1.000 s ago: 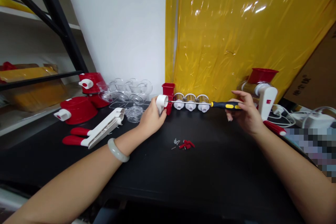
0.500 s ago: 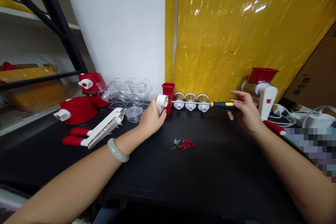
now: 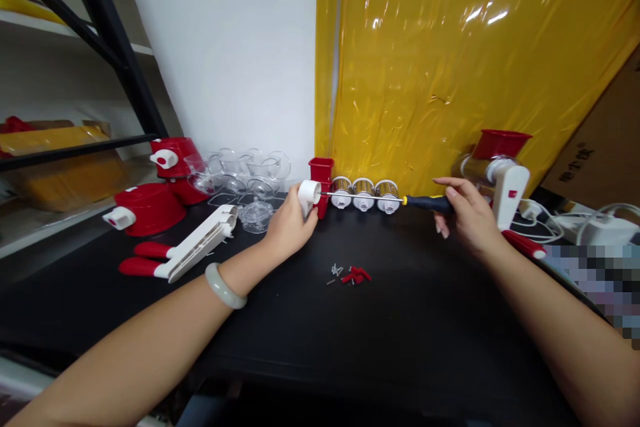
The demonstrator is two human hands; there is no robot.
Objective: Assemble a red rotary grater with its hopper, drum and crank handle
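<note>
My left hand [image 3: 291, 223] is closed round a white plastic part [image 3: 309, 193] with a round, hollow end. My right hand [image 3: 465, 213] grips a screwdriver [image 3: 425, 203] with a black and yellow handle, its thumb and fingers at the handle's rear. The long shaft lies level, and its tip meets the open end of the white part. Whether a screw sits at the tip is too small to tell. Below, on the black table [image 3: 400, 333], lie several small screws [image 3: 335, 271] and small red pieces [image 3: 357, 274].
Behind my hands stand a red pusher [image 3: 321, 173] and three grater drums [image 3: 363, 194]. To the left are white crank handles [image 3: 205, 240] with red grips, red bases [image 3: 155, 209] and clear plastic parts [image 3: 250, 173]. An assembled grater [image 3: 505, 173] and white cables [image 3: 543, 223] are at right.
The screwdriver handle has turned, so less of its yellow patch shows. My right fingers have shifted slightly on it. The left hand and white part stay nearly in place.
</note>
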